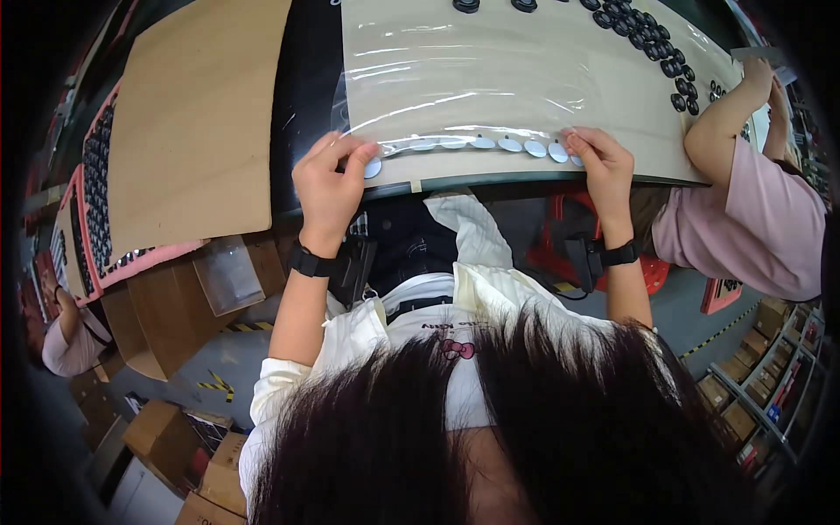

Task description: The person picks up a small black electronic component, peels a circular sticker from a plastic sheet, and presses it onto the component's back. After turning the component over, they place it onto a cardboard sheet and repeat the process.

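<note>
A transparent plastic film lies over the beige work surface, with glare streaks across it. Along its near edge runs a row of round, pale discs, each with a small tab. My left hand pinches the film's near-left corner, thumb and forefinger together, beside one disc at the row's left end. At the right end of the row, my right hand pinches the same edge and partly hides a disc. Between my two hands the film's edge is stretched and slightly raised.
Several black round parts stand at the back right. A person in a pink sleeve works close on my right. To the left are a large cardboard sheet and a pink tray of black parts. Cartons are stacked lower left.
</note>
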The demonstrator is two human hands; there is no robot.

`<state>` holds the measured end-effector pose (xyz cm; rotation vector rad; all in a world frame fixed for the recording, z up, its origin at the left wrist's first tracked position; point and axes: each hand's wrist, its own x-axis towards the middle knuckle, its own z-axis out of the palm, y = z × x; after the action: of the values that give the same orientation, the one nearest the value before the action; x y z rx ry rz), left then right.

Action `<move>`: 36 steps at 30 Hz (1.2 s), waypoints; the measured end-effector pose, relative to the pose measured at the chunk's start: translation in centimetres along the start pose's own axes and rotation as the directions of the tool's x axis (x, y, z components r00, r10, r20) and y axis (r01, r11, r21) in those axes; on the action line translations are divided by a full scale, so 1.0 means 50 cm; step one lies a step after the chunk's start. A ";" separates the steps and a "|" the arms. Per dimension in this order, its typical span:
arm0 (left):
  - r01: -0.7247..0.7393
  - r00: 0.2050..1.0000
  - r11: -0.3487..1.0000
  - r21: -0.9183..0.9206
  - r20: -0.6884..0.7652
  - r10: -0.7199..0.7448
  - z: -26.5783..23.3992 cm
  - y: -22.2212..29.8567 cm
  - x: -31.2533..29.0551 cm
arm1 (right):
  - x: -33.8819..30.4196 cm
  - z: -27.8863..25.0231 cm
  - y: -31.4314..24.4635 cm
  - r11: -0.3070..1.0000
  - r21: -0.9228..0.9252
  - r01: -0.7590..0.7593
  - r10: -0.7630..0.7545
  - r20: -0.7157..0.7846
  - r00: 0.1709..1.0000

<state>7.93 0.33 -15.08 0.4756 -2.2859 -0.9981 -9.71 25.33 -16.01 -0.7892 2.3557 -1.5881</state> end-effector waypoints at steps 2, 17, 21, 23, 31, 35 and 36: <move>0.027 1.000 1.000 0.001 -0.012 -0.027 0.007 0.002 0.000 | 0.002 0.004 0.005 0.998 0.053 -0.028 0.031 -0.052 0.998; 0.094 0.988 0.995 0.029 -0.129 -0.090 0.031 0.007 -0.005 | 0.017 0.024 -0.012 0.972 -0.230 -0.037 0.033 -0.024 0.999; 0.206 0.976 0.971 0.121 -0.092 -0.196 0.028 0.007 -0.013 | 0.024 0.023 -0.003 0.944 -0.323 -0.062 0.068 0.007 0.998; 0.129 0.986 0.971 0.203 -0.127 -0.104 0.030 0.006 -0.016 | 0.016 0.027 0.009 0.916 -0.400 0.002 -0.010 -0.018 1.000; -0.087 0.954 0.928 0.362 -0.237 0.181 0.042 0.010 -0.007 | -0.001 0.037 -0.009 0.751 -0.656 0.069 -0.262 -0.201 0.944; -0.354 0.928 0.893 0.279 0.225 0.297 0.034 0.010 -0.015 | -0.004 0.038 -0.011 0.795 -0.603 0.065 -0.259 -0.241 0.935; -0.327 0.924 0.917 0.226 0.280 0.260 0.035 0.017 -0.015 | -0.004 0.035 -0.008 0.803 -0.592 0.068 -0.253 -0.236 0.938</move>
<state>7.30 2.20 -15.66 0.1047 -2.6335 -0.6243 -8.63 23.89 -16.38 -0.9273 3.1488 -1.0911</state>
